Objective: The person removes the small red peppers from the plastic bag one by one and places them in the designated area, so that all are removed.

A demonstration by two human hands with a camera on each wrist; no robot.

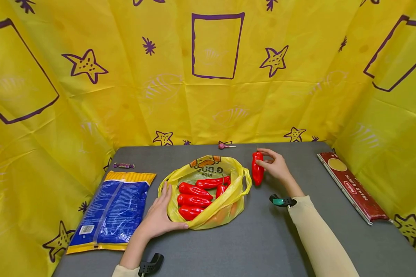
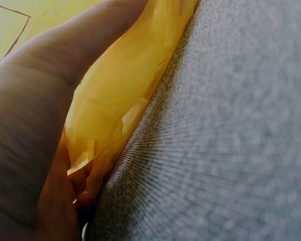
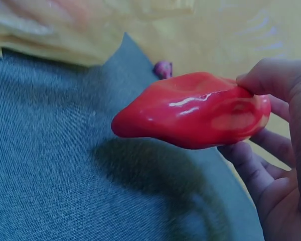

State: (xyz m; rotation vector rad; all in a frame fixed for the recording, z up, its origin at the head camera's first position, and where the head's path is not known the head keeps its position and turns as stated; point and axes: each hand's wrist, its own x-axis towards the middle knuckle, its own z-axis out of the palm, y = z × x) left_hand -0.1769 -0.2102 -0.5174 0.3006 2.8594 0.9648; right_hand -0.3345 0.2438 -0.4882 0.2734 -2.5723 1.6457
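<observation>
In the head view, my right hand (image 1: 276, 165) holds a long red pepper (image 1: 258, 171) by its stem end, thumb on one side and fingers on the other. The right wrist view shows this glossy pepper (image 3: 190, 113) with its tip pointing left and a shadow on the table below it. My left hand (image 1: 157, 215) rests against the left side of a yellow plastic bag (image 1: 213, 221), fingers extended up along its rim and thumb along the near side. Several more red peppers (image 1: 194, 190) lie inside the open bag. In the left wrist view, the bag's yellow film (image 2: 115, 90) shows beside the palm.
A blue and yellow packet (image 1: 116, 211) lies left of the bag, with a wrapped candy (image 1: 124, 166) behind it. A lollipop (image 1: 225, 146) is at the back edge of the grey table (image 1: 256, 246). A dark red packet (image 1: 355, 188) lies far right. Yellow fabric (image 1: 131, 107) surrounds the table.
</observation>
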